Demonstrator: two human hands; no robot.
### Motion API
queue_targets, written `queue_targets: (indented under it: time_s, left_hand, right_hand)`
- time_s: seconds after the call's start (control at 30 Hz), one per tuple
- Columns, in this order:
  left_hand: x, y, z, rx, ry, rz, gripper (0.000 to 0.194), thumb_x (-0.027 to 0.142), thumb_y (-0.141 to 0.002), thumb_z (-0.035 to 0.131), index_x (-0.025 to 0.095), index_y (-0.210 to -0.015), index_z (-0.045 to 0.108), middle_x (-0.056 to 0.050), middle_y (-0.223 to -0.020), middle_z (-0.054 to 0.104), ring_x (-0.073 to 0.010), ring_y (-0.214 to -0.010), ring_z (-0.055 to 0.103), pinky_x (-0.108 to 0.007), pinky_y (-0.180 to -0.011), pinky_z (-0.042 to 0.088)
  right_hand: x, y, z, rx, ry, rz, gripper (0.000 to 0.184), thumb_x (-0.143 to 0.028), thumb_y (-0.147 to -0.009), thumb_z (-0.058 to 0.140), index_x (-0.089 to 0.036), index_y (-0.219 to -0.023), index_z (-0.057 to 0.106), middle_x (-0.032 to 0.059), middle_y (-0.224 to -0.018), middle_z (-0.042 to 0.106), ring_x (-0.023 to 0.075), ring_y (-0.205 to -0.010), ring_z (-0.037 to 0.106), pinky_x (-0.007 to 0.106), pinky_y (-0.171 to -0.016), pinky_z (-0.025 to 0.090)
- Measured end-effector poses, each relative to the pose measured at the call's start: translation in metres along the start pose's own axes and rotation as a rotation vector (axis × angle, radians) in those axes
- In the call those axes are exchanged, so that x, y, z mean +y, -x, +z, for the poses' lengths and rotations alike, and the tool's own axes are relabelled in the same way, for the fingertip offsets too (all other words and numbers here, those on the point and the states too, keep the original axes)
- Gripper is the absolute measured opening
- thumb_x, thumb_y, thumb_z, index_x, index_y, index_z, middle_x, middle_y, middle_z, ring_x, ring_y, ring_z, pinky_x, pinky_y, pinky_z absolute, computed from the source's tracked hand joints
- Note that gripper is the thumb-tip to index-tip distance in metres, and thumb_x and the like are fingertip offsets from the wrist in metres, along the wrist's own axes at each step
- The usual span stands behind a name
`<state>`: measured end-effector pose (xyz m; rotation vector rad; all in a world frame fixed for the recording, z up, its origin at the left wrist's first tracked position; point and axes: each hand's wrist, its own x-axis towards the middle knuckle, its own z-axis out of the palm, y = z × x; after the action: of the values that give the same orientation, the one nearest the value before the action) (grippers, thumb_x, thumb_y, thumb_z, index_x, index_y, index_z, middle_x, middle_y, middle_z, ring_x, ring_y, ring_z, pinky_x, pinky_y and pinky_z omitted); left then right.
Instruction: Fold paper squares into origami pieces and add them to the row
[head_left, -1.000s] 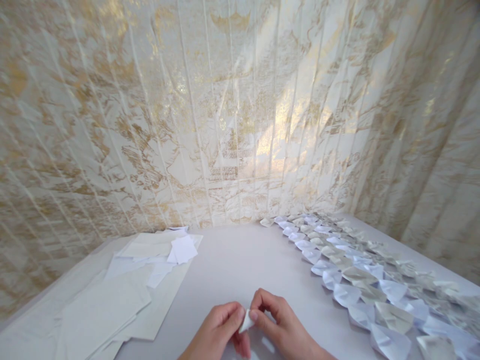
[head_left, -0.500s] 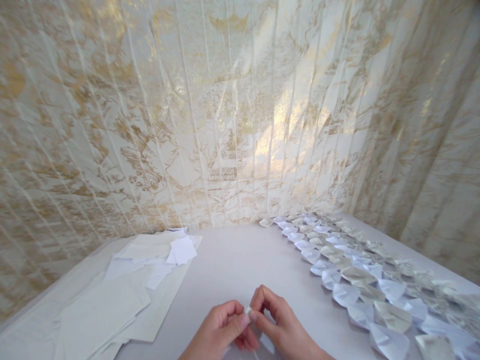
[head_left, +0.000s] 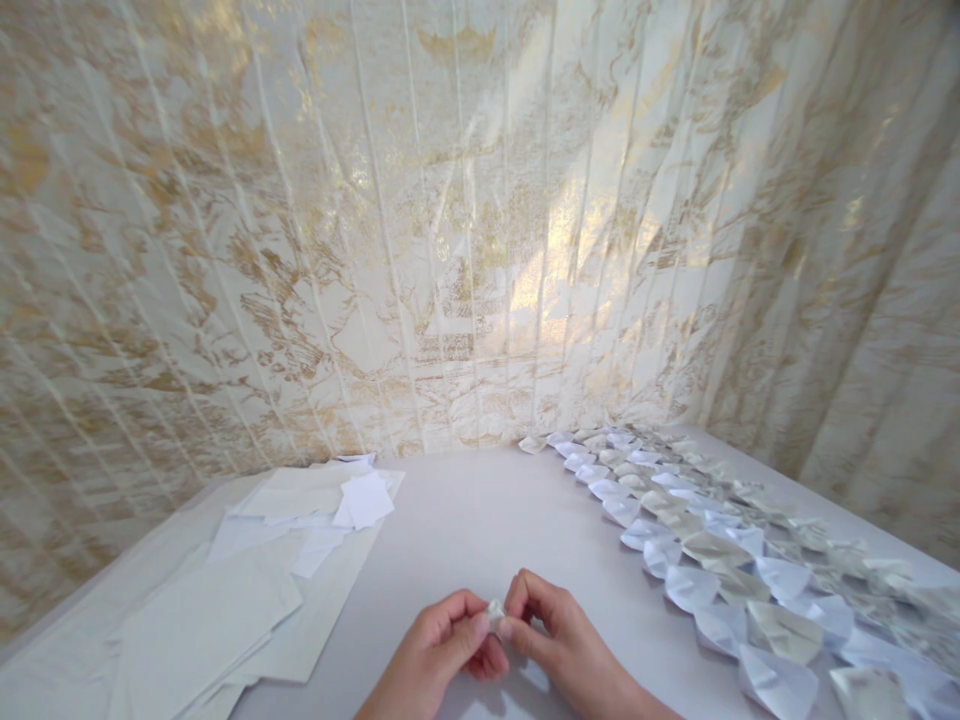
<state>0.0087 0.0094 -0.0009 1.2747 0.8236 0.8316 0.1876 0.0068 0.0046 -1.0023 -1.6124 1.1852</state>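
A small folded piece of whitish paper [head_left: 494, 613] is pinched between both hands, low in the middle of the head view. My left hand [head_left: 450, 645] grips its left side with thumb and forefinger, the other fingers curled beneath. On its right side, the thumb and forefinger of my right hand [head_left: 559, 635] are closed on the same paper. Much of the piece is covered by fingertips, so its full shape cannot be made out. Both hands are just above the pale tabletop [head_left: 450, 530].
Several rows of curled paper pieces [head_left: 690, 590], white and greyish, cover the table's right side. Overlapping flat paper sheets [head_left: 202, 620] lie on the left, with small white paper squares [head_left: 366, 500] on top. A gold-patterned curtain [head_left: 450, 250] hangs behind the table.
The fingertips have shifted slightly around the paper, and a little more of it shows between them. The left hand's lower fingers have drawn in slightly. Everything else on the table stays put.
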Motion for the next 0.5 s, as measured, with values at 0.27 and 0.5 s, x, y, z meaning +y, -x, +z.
queue_targets:
  time_s: [0.27, 0.5]
  left_hand:
    - [0.0057, 0.0055, 0.0037, 0.160, -0.315, 0.191, 0.038, 0.059, -0.090, 0.053, 0.021, -0.082, 0.052, 0.001, -0.071, 0.063, -0.0155, -0.072, 0.058, -0.026, -0.069, 0.040]
    - [0.0068, 0.0047, 0.0043, 0.208, -0.197, 0.171, 0.040, 0.058, -0.084, 0.063, 0.020, -0.074, 0.057, 0.000, -0.070, 0.064, -0.0157, -0.071, 0.058, -0.026, -0.068, 0.039]
  right_hand:
    - [0.0029, 0.0004, 0.0001, 0.058, 0.051, -0.002, 0.043, -0.059, -0.083, 0.063, -0.019, -0.071, 0.051, -0.0023, -0.066, 0.052, 0.0149, -0.065, 0.046, 0.026, -0.063, 0.035]
    - [0.0051, -0.0010, 0.0023, 0.039, -0.176, 0.013, 0.046, -0.061, -0.078, 0.070, -0.018, -0.072, 0.054, -0.0009, -0.066, 0.057, 0.0141, -0.063, 0.048, 0.026, -0.062, 0.036]
